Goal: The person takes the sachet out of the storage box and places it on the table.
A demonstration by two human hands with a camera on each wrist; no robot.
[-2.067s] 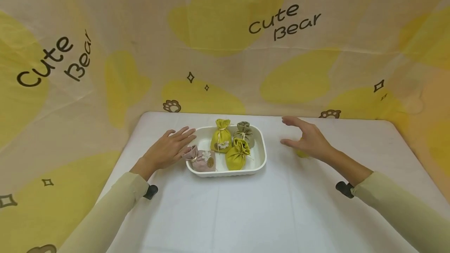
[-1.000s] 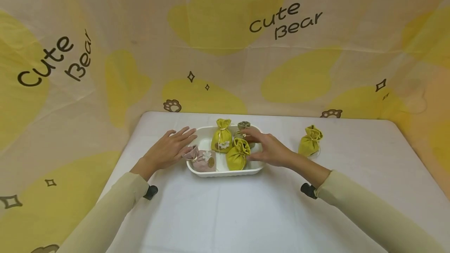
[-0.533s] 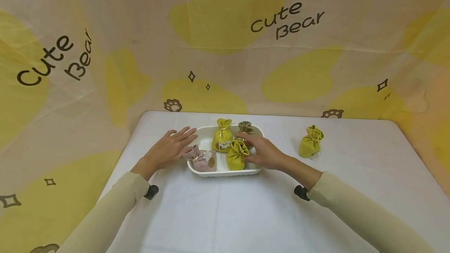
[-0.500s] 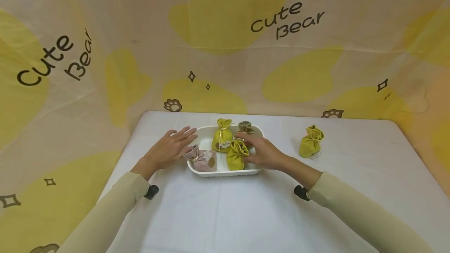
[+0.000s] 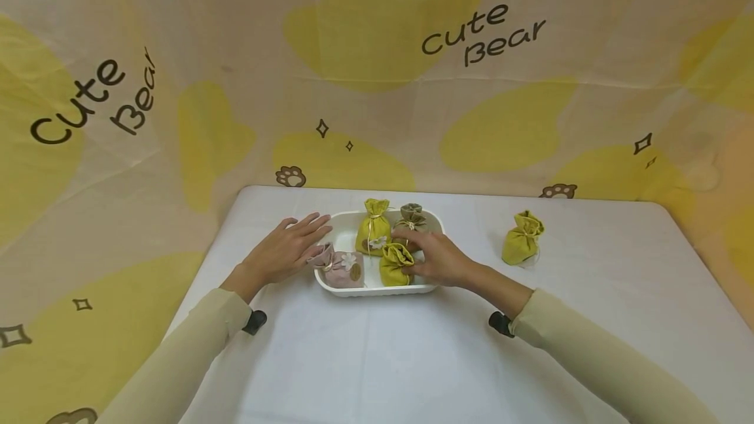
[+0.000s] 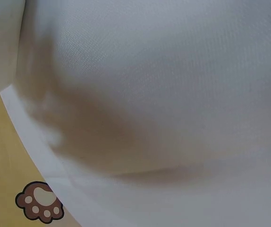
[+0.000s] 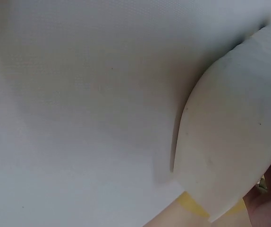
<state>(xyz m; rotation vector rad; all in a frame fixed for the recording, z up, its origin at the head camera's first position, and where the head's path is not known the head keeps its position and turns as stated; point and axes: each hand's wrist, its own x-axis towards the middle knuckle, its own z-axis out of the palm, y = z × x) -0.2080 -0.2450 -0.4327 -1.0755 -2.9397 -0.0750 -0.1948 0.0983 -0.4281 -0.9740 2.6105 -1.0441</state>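
In the head view my right hand [image 5: 438,259] reaches over the right end of a white tray [image 5: 377,291], thumb and fingers curled about the front yellow drawstring pouch [image 5: 393,271]. Behind that pouch stand another yellow pouch [image 5: 372,224] with a white flower and a grey-green pouch [image 5: 412,213], partly covered by my fingers. My left hand [image 5: 279,252] lies at the tray's left rim with fingers extended, beside a pink pouch [image 5: 346,270] lying on its side. In the right wrist view the tray's outer wall [image 7: 230,118] hides most of my right hand [image 7: 270,205].
A third yellow pouch [image 5: 521,239] stands on the white table [image 5: 377,358], right of the tray. A yellow-patterned cloth [image 5: 377,84] hangs behind the table and along its left side.
My right hand has come left from beside the lone yellow pouch into the tray. The front yellow pouch's top has tipped toward me. My left hand has stayed put.
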